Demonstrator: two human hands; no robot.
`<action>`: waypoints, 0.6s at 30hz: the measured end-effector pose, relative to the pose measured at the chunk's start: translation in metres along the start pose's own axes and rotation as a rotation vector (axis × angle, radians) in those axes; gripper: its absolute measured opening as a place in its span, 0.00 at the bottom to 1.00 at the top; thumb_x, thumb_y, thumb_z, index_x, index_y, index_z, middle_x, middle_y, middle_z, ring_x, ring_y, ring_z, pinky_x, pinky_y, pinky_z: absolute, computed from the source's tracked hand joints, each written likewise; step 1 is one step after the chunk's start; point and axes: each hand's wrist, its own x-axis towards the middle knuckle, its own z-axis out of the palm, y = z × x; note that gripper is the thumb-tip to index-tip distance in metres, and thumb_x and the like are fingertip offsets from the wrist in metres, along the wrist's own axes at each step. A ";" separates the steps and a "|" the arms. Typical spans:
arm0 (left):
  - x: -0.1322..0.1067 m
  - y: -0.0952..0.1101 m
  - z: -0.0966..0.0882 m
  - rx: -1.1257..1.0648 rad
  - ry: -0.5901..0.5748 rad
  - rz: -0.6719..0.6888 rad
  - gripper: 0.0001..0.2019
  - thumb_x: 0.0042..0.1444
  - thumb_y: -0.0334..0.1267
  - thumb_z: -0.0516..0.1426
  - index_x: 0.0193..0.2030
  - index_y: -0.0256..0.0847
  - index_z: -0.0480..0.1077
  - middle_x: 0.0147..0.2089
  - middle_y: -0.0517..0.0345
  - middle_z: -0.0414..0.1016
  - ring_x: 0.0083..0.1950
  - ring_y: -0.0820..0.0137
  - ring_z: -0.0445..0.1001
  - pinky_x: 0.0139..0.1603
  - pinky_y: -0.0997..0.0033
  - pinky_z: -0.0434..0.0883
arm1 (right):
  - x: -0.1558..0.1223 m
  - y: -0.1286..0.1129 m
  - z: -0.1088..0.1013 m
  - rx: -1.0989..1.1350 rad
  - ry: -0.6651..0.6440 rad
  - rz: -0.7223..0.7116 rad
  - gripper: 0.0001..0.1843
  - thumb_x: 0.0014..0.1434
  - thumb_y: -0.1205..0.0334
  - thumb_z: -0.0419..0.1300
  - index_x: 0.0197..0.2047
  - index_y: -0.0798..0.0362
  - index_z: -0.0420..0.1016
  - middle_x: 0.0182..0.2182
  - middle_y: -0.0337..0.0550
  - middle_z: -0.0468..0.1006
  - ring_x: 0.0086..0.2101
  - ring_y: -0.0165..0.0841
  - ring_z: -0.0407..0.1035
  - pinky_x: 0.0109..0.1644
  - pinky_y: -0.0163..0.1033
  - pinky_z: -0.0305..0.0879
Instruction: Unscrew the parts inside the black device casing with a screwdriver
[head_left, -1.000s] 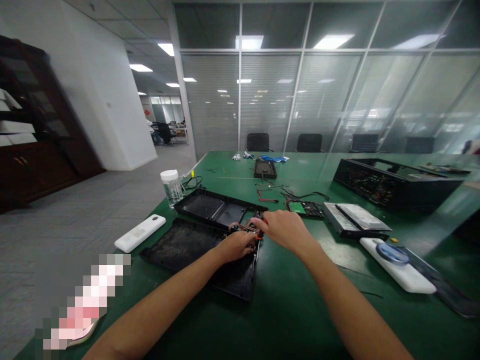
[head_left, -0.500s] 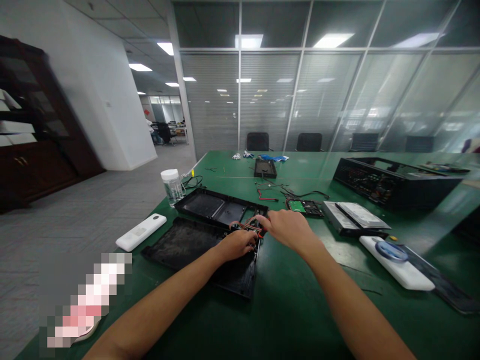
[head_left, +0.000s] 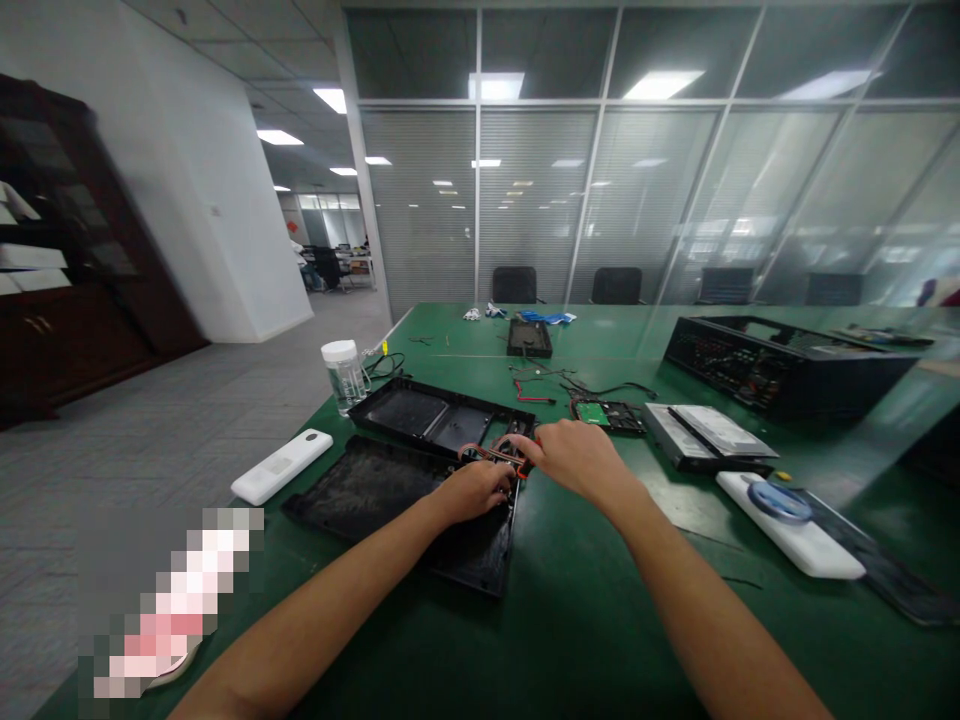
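Note:
My right hand (head_left: 577, 455) is closed round a tool with a red-and-black handle (head_left: 529, 462); its tip and kind are hidden. Close beside it, my left hand (head_left: 476, 490) has its fingers curled at the right end of an opened black plastic casing (head_left: 390, 485). What those fingers pinch I cannot make out. A bundle of thin reddish and pale wires (head_left: 480, 452) loops just behind the left fingers. Behind the near half lies the other black half of the casing (head_left: 420, 412), a shallow tray with an opening near its right end.
A clear jar (head_left: 344, 380) and a white oblong device (head_left: 283, 466) stand to the left. Behind my right hand lies a green circuit board (head_left: 594, 413). Metal drives (head_left: 711, 432), another white device (head_left: 787, 525) and a large black chassis (head_left: 787, 365) occupy the right.

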 end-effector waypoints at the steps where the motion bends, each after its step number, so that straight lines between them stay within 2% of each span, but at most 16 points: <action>1: 0.000 0.000 0.000 -0.002 0.000 -0.002 0.18 0.50 0.27 0.57 0.48 0.38 0.60 0.39 0.56 0.72 0.45 0.67 0.69 0.46 0.70 0.63 | 0.001 0.005 0.001 0.029 0.009 0.000 0.30 0.60 0.43 0.40 0.30 0.55 0.73 0.30 0.53 0.76 0.34 0.41 0.71 0.35 0.40 0.60; 3: -0.001 0.001 0.000 -0.002 0.004 0.002 0.18 0.50 0.27 0.56 0.49 0.39 0.60 0.40 0.56 0.72 0.45 0.66 0.69 0.47 0.70 0.62 | 0.005 0.020 0.006 0.171 0.008 -0.044 0.28 0.60 0.43 0.42 0.30 0.54 0.73 0.28 0.49 0.75 0.32 0.38 0.70 0.34 0.38 0.60; 6: -0.002 0.004 -0.002 -0.021 0.032 0.030 0.16 0.52 0.28 0.55 0.49 0.38 0.60 0.41 0.55 0.72 0.45 0.67 0.69 0.47 0.70 0.62 | 0.006 0.055 0.023 0.570 -0.100 -0.105 0.25 0.59 0.44 0.44 0.32 0.54 0.72 0.23 0.41 0.72 0.24 0.31 0.67 0.28 0.35 0.61; 8: -0.003 0.005 -0.003 -0.053 0.058 0.049 0.15 0.53 0.29 0.55 0.48 0.38 0.61 0.40 0.55 0.73 0.45 0.68 0.69 0.48 0.70 0.62 | -0.001 0.084 0.043 0.899 -0.182 -0.032 0.26 0.58 0.43 0.44 0.35 0.56 0.72 0.18 0.36 0.67 0.18 0.28 0.62 0.22 0.34 0.60; 9: -0.003 0.005 -0.004 -0.069 0.056 0.060 0.15 0.53 0.29 0.55 0.48 0.38 0.61 0.39 0.56 0.74 0.45 0.69 0.70 0.49 0.71 0.62 | -0.008 0.098 0.054 1.054 -0.182 0.027 0.25 0.58 0.44 0.45 0.38 0.56 0.71 0.18 0.35 0.66 0.17 0.27 0.61 0.22 0.34 0.60; 12: -0.005 0.005 -0.005 -0.084 -0.037 0.078 0.17 0.51 0.30 0.58 0.48 0.39 0.63 0.36 0.59 0.75 0.43 0.69 0.71 0.48 0.72 0.63 | -0.030 0.130 0.085 1.463 -0.007 0.233 0.23 0.59 0.46 0.46 0.45 0.55 0.69 0.22 0.39 0.69 0.19 0.28 0.63 0.24 0.36 0.64; 15: -0.006 0.008 -0.009 -0.045 -0.161 0.078 0.20 0.50 0.29 0.59 0.50 0.42 0.64 0.36 0.59 0.76 0.43 0.68 0.72 0.45 0.73 0.64 | -0.046 0.134 0.101 1.635 0.107 0.258 0.18 0.57 0.50 0.52 0.45 0.52 0.67 0.33 0.45 0.72 0.27 0.30 0.67 0.28 0.37 0.67; 18: -0.008 0.014 -0.026 -0.022 -0.264 0.098 0.21 0.48 0.29 0.59 0.50 0.45 0.65 0.39 0.60 0.76 0.42 0.68 0.72 0.42 0.75 0.64 | -0.050 0.103 0.097 1.575 0.155 0.123 0.13 0.55 0.51 0.54 0.40 0.50 0.66 0.35 0.44 0.71 0.27 0.30 0.67 0.25 0.35 0.64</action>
